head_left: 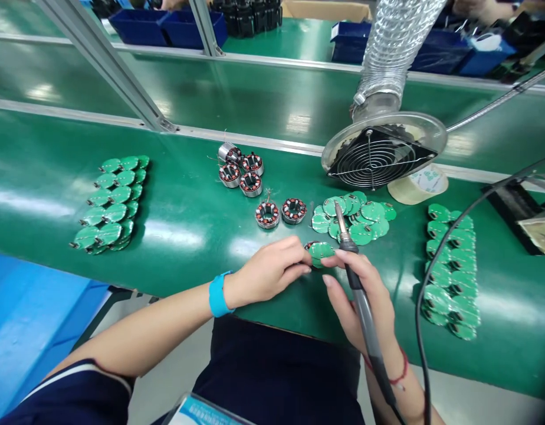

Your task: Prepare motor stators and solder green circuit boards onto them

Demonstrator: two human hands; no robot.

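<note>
My left hand [272, 268] is closed at the left edge of a round green circuit board [321, 251], its thumb and fingers pinching there. A dark and reddish rim shows under that board; what it is I cannot make out. In my right hand [374, 289] lies a soldering iron [363, 301], its tip pointing away from me over a heap of round green boards [361, 215]. The right index fingertip touches or nearly touches the board's right edge, with the thumb apart below. Just beyond my hands stand two motor stators [267, 215] with red-and-black windings.
Several more stators [250, 184] stand farther back. Stacked green boards [108, 206] lie at left, and rows of boards [452, 271] at right. A fume extractor fan [378, 156] hangs low behind the heap, near a tape roll [418, 184]. A black cable [420, 319] crosses the right side.
</note>
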